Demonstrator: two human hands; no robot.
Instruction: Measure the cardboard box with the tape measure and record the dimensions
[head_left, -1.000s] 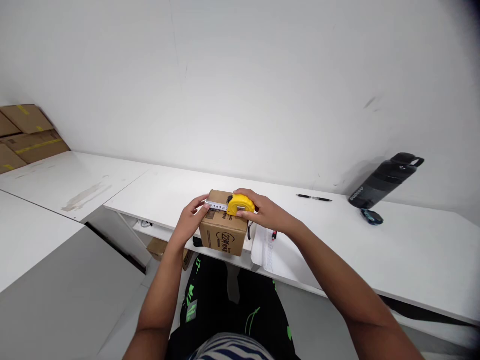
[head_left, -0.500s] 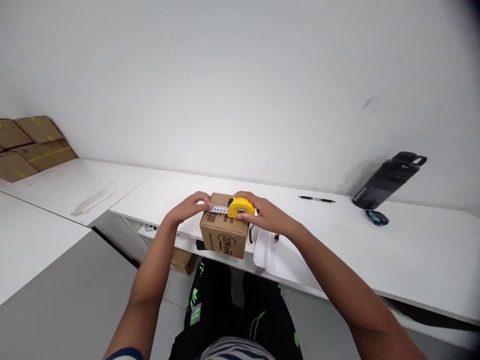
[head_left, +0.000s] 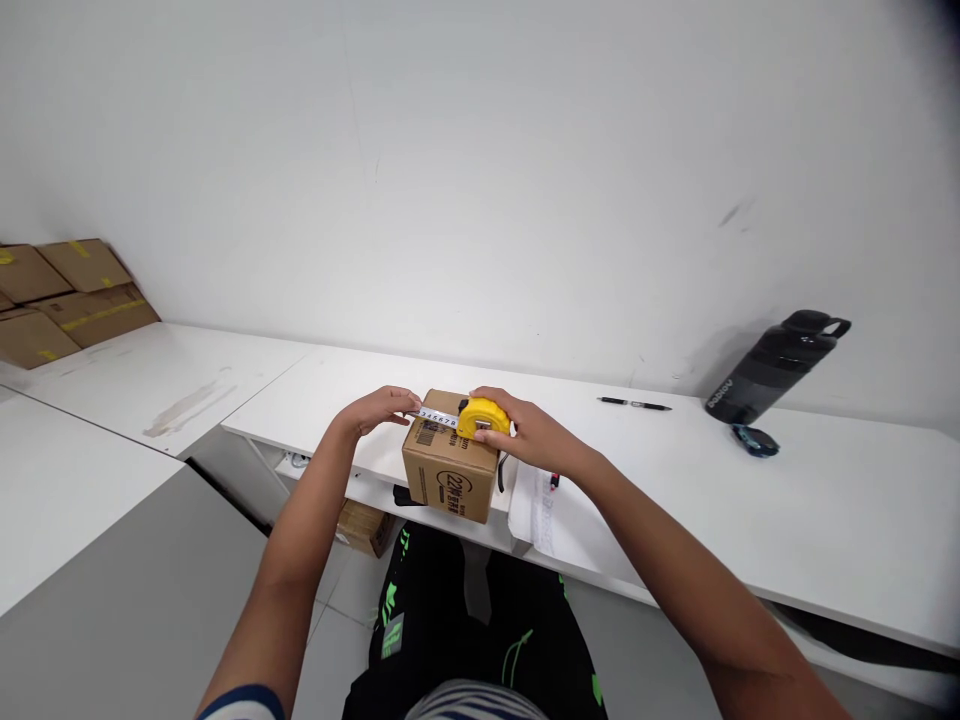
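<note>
A small printed cardboard box [head_left: 450, 482] stands at the front edge of the white table [head_left: 675, 500]. Over its top stretches the white numbered blade of a yellow tape measure [head_left: 480, 416]. My right hand [head_left: 525, 430] is closed round the tape measure's case, above the right part of the box top. At the box's left edge, my left hand [head_left: 381, 408] pinches the free end of the blade between thumb and fingers. The tip of the blade is hidden by those fingers.
A black pen [head_left: 634, 404] lies on the table to the right. Beyond it are a dark bottle [head_left: 772, 368] and a small dark round object [head_left: 754, 440]. Paper [head_left: 544, 515] lies right of the box. Cardboard boxes [head_left: 97, 305] are stacked far left; another box [head_left: 365, 527] sits below the table.
My left hand has shifted slightly left with the blade's end, and a little more of the blade shows. The right hand still holds the case over the box.
</note>
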